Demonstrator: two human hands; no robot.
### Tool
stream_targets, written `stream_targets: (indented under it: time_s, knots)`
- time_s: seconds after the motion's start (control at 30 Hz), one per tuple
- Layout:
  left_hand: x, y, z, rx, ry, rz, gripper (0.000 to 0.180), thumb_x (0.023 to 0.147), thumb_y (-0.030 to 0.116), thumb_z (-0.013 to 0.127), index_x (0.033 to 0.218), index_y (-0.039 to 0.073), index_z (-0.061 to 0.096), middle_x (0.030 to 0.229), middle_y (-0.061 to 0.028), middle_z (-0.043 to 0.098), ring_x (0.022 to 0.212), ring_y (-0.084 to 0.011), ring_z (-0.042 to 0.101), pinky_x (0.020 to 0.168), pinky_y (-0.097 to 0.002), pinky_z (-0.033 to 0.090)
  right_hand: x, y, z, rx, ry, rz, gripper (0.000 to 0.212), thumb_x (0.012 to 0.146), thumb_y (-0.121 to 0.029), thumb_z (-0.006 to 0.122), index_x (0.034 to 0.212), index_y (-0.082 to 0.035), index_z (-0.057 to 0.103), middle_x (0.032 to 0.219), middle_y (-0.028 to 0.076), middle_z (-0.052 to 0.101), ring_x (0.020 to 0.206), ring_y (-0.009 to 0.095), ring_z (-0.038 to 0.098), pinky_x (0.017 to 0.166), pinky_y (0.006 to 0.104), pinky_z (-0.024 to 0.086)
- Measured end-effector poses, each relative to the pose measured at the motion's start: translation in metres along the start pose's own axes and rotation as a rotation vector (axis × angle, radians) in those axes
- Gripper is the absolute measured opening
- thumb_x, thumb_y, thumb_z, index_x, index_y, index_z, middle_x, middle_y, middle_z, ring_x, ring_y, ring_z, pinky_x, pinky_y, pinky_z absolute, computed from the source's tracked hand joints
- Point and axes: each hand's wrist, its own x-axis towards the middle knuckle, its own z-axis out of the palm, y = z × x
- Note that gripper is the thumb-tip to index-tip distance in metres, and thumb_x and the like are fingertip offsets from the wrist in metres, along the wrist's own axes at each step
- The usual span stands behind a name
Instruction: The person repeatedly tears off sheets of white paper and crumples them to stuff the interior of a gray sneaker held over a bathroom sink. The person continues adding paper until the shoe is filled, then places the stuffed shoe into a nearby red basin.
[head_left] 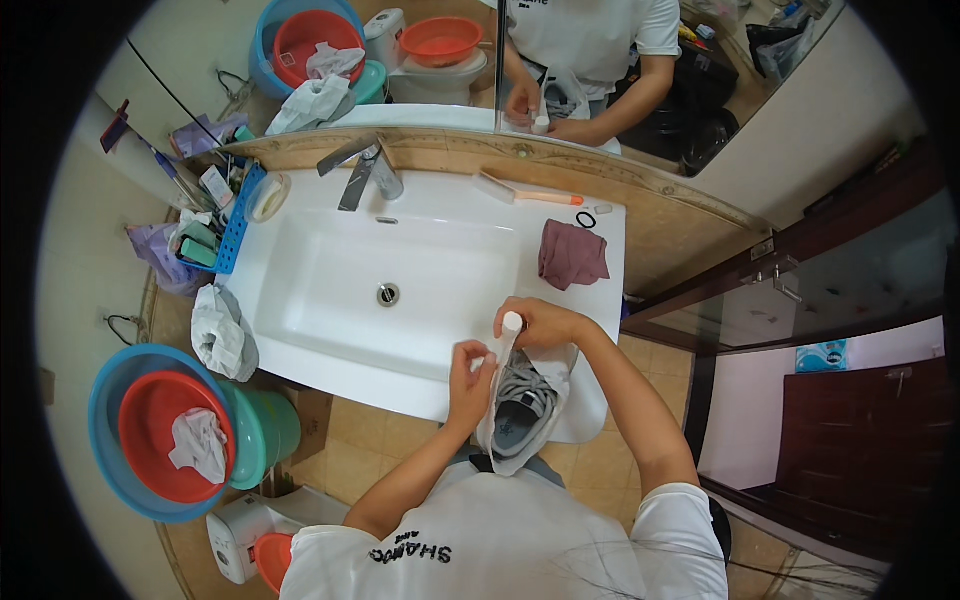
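Observation:
A grey lace-up sneaker [524, 408] sits in a thin white wrapping [514, 463] at the counter's near right edge, toe pointing at me. Just past its laces stands a small white piece with a round end [512, 323]; its kind is unclear. My right hand [543, 322] curls beside that piece at the far side of the wrapping, fingertips closed and partly hidden. On the near left side, my left hand [468, 380] has its thumb and fingers pinched together at the wrapping's edge; what lies between them is too small to make out.
The white sink [330, 330] with a chrome faucet [375, 172] is left of my hands. A folded mauve cloth [573, 254] and an orange-handled brush [540, 195] lie beyond them. Blue [103, 440] and red [135, 440] basins stand left, near a blue basket [234, 235].

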Motion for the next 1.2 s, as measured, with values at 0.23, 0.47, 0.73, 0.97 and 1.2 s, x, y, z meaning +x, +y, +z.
stream_targets:
  time_s: [0.23,0.47,0.73,0.97,1.2]
  knots:
    - [-0.012,-0.001,-0.005,0.118,-0.29,-0.007,0.038,0.1,0.026,0.034,0.123,-0.001,0.047,0.116,-0.0102,0.051,0.11,-0.0181,0.045,0.097,-0.0286,0.032,-0.02,0.004,-0.02,0.388,0.027,0.041,0.026,0.074,0.002,0.061,0.099,-0.008,0.06,0.116,0.006,0.056,0.105,0.015,0.052,0.087,0.0278,0.046]
    - [-0.004,0.011,-0.005,0.286,-0.455,0.197,0.048,0.1,0.032,0.028,0.127,-0.003,0.047,0.136,-0.0166,0.042,0.127,-0.0285,0.037,0.107,-0.0371,0.024,-0.055,0.023,-0.022,1.031,0.088,0.08,0.015,0.086,-0.013,0.057,0.1,-0.007,0.061,0.132,0.01,0.048,0.112,0.02,0.05,0.092,0.033,0.043]
    - [0.013,0.0,-0.011,0.367,-0.616,0.264,0.05,0.099,0.036,0.027,0.128,0.0,0.046,0.137,-0.0154,0.043,0.128,-0.031,0.036,0.107,-0.0396,0.023,-0.056,0.018,-0.01,0.068,0.582,0.31,0.021,0.077,-0.008,0.061,0.096,-0.005,0.054,0.094,0.01,0.058,0.082,0.018,0.054,0.072,0.0305,0.045]
    - [0.036,0.015,-0.008,0.382,-0.745,0.272,0.045,0.098,0.035,0.032,0.125,0.004,0.051,0.136,-0.0126,0.044,0.129,-0.0306,0.036,0.105,-0.0404,0.026,-0.074,0.013,-0.016,-0.067,0.786,0.39,0.024,0.084,-0.004,0.052,0.107,-0.007,0.057,0.069,0.01,0.054,0.06,0.013,0.047,0.058,0.0296,0.043]
    - [0.061,0.017,0.005,0.44,-0.879,0.272,0.051,0.097,0.042,0.029,0.123,0.004,0.053,0.133,-0.015,0.046,0.128,-0.0325,0.036,0.105,-0.0408,0.026,-0.083,0.039,-0.005,-0.145,0.824,0.36,0.024,0.087,-0.017,0.056,0.106,-0.003,0.058,0.076,0.019,0.06,0.068,0.027,0.058,0.064,0.0368,0.045]
